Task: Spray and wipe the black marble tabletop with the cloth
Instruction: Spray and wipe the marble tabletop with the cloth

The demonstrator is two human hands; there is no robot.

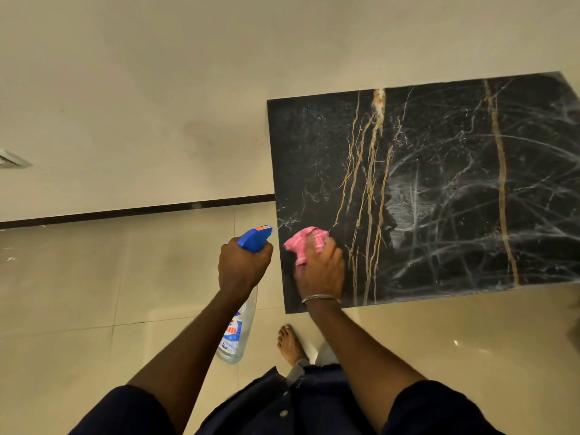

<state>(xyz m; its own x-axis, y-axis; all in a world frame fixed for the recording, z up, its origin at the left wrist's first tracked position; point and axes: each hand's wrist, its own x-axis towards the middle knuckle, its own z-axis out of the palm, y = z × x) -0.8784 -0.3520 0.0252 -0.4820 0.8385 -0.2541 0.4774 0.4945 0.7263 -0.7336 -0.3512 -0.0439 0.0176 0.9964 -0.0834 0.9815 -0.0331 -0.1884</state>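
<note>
**Cloth down at near-left corner, bottle held off the edge**

Both your hands are busy. Your left hand [243, 266] is wrapped tight round the neck of the spray bottle [236, 335], fingers fully curled. The blue trigger head sticks out above your fist and the clear body hangs down below it. The bottle is over the floor [78, 293], just beside the left edge of the surface [439, 183] and not touching it.

Your right hand [320, 271] has its fingers curled over the pink cloth [303, 243], which is bunched up and pressed onto the surface near the near-left corner. Part of the cloth pokes out past your fingertips. There is a thin metal bangle [320, 298] on that wrist.

The surface is black marble with gold and white veins. Pale arcing streaks [470, 196] cover its middle and right part; the left part by the cloth looks darker and plainer. The far edge sits against a cream wall [157, 89]. One bare foot [290, 343] is on the tiles below the near edge.
</note>
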